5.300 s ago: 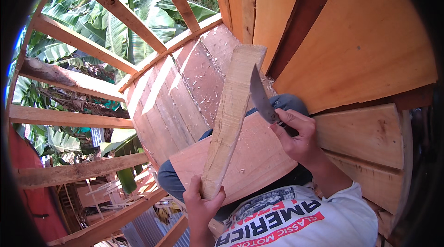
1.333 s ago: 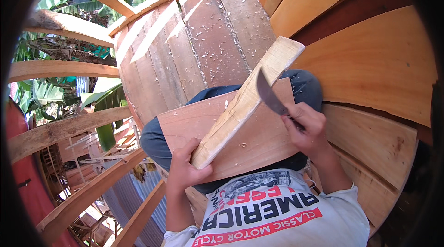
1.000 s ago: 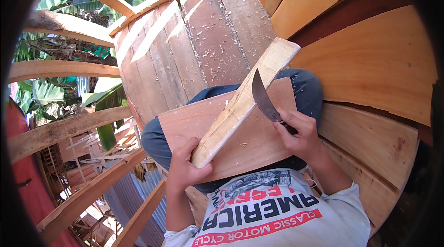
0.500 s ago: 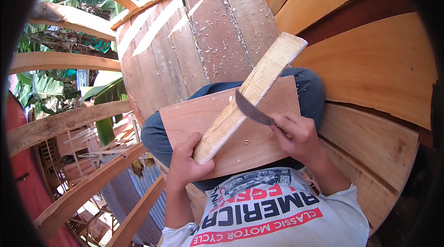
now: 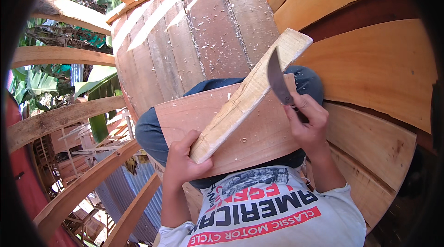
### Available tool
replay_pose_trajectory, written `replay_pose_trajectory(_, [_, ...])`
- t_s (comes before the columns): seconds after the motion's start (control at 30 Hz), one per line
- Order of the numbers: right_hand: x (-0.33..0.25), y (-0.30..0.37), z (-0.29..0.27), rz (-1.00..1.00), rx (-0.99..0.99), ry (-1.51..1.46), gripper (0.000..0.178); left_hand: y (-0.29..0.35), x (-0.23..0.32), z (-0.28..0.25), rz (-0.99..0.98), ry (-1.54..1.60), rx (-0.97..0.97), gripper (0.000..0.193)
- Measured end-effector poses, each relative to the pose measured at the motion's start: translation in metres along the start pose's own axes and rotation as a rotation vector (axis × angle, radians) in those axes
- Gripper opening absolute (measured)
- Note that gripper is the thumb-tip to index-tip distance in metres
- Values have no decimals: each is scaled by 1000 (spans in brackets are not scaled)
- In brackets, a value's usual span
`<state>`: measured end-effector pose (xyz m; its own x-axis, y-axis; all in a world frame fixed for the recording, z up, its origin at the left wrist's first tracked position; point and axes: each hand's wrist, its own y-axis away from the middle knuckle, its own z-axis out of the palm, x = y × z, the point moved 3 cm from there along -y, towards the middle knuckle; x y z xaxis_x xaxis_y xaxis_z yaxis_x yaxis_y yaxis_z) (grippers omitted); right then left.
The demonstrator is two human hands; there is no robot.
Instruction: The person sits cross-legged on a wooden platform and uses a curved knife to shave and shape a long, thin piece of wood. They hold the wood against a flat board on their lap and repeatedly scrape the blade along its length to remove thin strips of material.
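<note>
My left hand [image 5: 188,155] grips the near end of a long, pale piece of wood [image 5: 240,101], thumb on one side and fingers on the other. The piece slants up and away to the right, its far end beyond my right knee. In my right hand [image 5: 309,120] is a knife [image 5: 279,79] with a curved dark blade and a dark handle. Its blade points away from me, by the right edge of the wood; whether it touches cannot be made out. Under the wood, a flat reddish-brown board [image 5: 259,131] lies across my lap.
Shavings litter the plank floor [image 5: 180,57] ahead. Wooden plank walls [image 5: 370,67] rise close on my right. On the left, open timber rails [image 5: 69,108] border a drop, with banana leaves [image 5: 99,92] and corrugated sheets [image 5: 134,191] beyond.
The knife has moved right and farther up along the wood, its blade now turned more upright. My left hand keeps its hold on the wood.
</note>
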<state>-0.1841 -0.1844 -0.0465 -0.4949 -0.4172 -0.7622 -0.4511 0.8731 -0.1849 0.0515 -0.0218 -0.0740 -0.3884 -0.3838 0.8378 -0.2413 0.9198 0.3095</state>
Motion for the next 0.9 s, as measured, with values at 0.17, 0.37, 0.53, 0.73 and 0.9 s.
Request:
replay_pose_trajectory(0.17, [7, -1, -7, -129, -91, -11, 28, 1, 0, 0, 12, -52, -36, 39])
replay_pose_trajectory(0.37, [-1, 21, 17, -199, -239, -16, 26, -6, 6, 2, -47, 8, 27, 38])
replay_pose_trajectory(0.53, [0, 6, 13, -5, -73, -124, 29, -4, 7, 1, -75, 10, 3, 36])
replay_pose_trajectory(0.73, [3, 26, 24, -73, -310, -95, 27, -6, 9, 4, -57, -1, 29, 33])
replay_pose_trajectory(0.9, [3, 16, 13, 88, -197, -199, 33, -4, 14, 6, -138, 80, 51, 31])
